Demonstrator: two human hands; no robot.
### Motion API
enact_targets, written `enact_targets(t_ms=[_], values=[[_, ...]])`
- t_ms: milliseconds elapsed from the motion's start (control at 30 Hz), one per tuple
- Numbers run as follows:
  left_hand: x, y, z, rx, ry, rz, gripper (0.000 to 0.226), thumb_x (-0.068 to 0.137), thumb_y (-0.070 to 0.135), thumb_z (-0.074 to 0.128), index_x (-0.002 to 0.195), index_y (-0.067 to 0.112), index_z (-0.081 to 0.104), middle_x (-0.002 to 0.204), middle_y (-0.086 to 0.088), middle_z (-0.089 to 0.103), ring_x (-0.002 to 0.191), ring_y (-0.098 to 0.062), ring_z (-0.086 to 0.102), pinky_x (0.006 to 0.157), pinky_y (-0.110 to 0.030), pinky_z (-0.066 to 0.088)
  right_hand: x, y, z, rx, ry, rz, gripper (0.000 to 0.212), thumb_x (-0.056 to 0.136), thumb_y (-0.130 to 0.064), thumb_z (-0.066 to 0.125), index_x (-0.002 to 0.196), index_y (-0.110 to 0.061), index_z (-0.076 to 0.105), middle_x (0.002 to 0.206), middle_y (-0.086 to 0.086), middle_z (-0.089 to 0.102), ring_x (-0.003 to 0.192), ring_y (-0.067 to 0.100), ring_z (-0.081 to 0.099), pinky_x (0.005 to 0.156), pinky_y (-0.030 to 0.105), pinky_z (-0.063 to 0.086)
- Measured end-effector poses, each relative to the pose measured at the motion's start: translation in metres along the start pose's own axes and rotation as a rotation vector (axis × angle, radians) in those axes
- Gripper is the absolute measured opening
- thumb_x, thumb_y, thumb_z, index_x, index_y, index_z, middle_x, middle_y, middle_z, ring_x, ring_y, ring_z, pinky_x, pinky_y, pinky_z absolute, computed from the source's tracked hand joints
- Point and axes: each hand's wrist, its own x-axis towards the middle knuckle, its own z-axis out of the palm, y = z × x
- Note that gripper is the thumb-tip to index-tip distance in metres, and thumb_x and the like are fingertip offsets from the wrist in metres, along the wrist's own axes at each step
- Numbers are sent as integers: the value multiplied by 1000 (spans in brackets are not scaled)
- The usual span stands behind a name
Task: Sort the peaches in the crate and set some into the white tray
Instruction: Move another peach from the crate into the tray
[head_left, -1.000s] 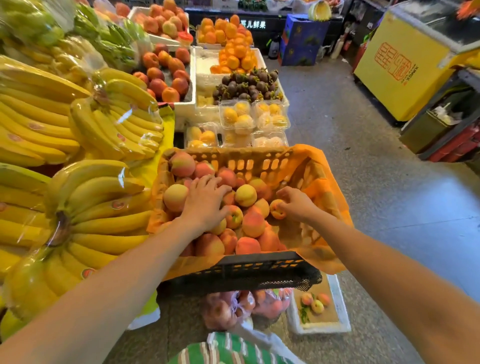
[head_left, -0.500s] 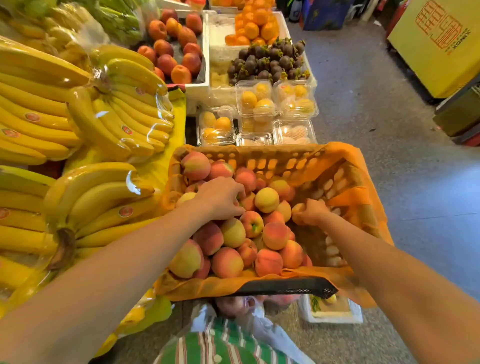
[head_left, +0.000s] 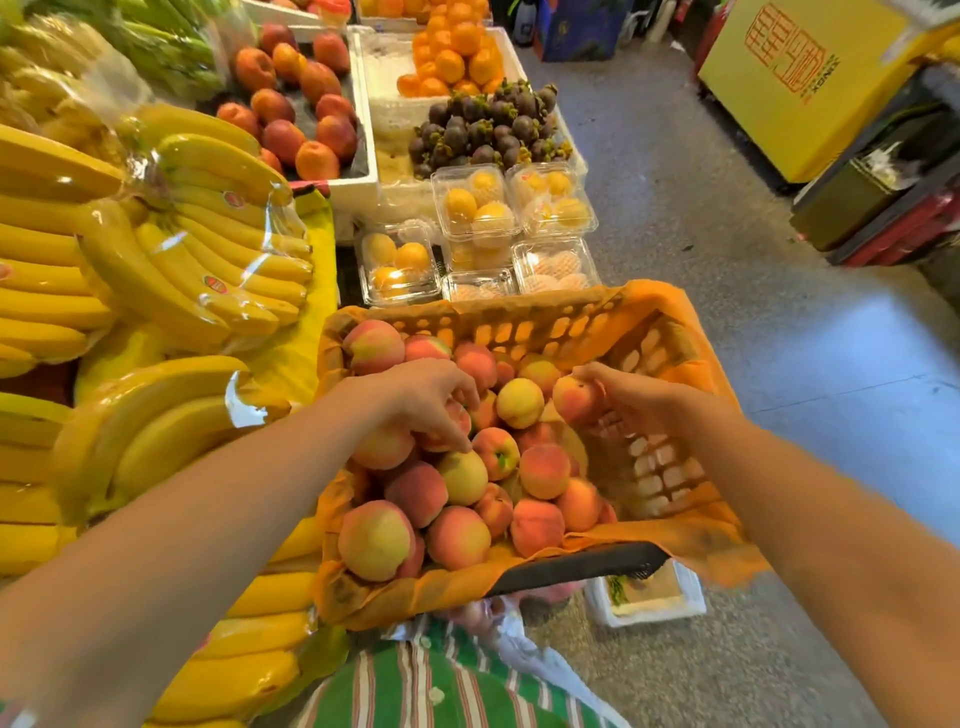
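A black crate (head_left: 582, 566) lined with orange paper (head_left: 685, 545) holds several peaches (head_left: 457, 535), piled toward its left and near side. My left hand (head_left: 421, 400) reaches down into the pile, fingers curled over a reddish peach (head_left: 441, 431). My right hand (head_left: 628, 397) grips a small peach (head_left: 574, 400) lifted a little above the pile at the crate's right side. The white tray (head_left: 649, 608) sits on the floor below the crate's near right corner, mostly hidden by it.
Bagged banana bunches (head_left: 171, 249) fill the stand to the left. Beyond the crate are clear boxes of yellow fruit (head_left: 478, 208), white foam boxes of mangosteens (head_left: 483, 130), oranges and nectarines. A plastic bag of peaches (head_left: 498, 613) hangs under the crate. Grey floor lies to the right.
My right hand has lifted the small peach up out of the pile. My left hand has shifted toward the middle of the pile. The camera has tilted further down.
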Motion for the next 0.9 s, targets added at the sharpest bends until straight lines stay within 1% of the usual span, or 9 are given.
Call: enact_targets(t_ms=[100,200,300,367,467,567,733,800,900], values=[[-3,3,0,-30,59,53,60,71,50,78,121,22,59,113,4,61,103,-15,58,88,-34,51,-12,-1,1,17,-173,-37,62,87,-59,52,132,-16,47,137,23,53,121,35,56,111,42,36],[-6,14,3,-178,214,137,65,75,47,77,129,19,54,117,-1,63,106,-15,60,91,-32,51,-21,2,6,47,-271,-98,73,81,-62,60,134,-13,49,134,26,54,107,30,55,108,41,38],[-4,30,11,-303,240,172,77,75,47,76,139,20,43,119,-2,62,109,-15,58,93,-30,48,-33,3,15,85,-382,-172,81,66,-59,78,127,-11,55,113,15,66,93,20,64,85,28,54],[-2,40,17,-370,219,198,76,75,46,76,139,23,42,120,0,60,112,-14,56,95,-31,47,-39,5,21,115,-410,-250,79,63,-51,83,126,-14,55,115,10,66,103,21,64,91,30,54],[0,45,26,-386,275,282,65,71,47,80,126,24,55,114,7,63,107,-12,59,95,-38,48,-48,9,27,149,-391,-353,87,62,-40,87,135,-12,48,130,13,58,121,29,57,104,40,45],[0,46,28,-460,295,347,61,68,49,79,120,22,60,111,8,66,105,-10,61,94,-39,49,-58,15,30,205,-333,-379,95,59,-37,89,139,-12,43,137,12,56,125,29,55,104,40,47],[-4,59,30,-635,264,375,28,77,30,78,101,18,70,91,10,67,86,-3,60,78,-26,45,-79,27,38,264,-237,-389,61,80,-46,68,129,-13,51,130,14,61,115,29,62,95,34,54],[-3,65,32,-673,255,364,35,76,34,79,105,17,68,97,5,69,91,-8,63,81,-27,49,-86,32,39,268,-153,-427,47,88,-40,58,128,-16,53,131,11,60,115,26,62,89,30,55],[-2,78,35,-702,280,318,51,75,35,80,116,20,55,108,1,63,99,-10,61,78,-17,51,-96,45,34,305,-82,-500,54,86,-35,60,136,-21,45,136,13,52,116,29,61,86,32,56]])
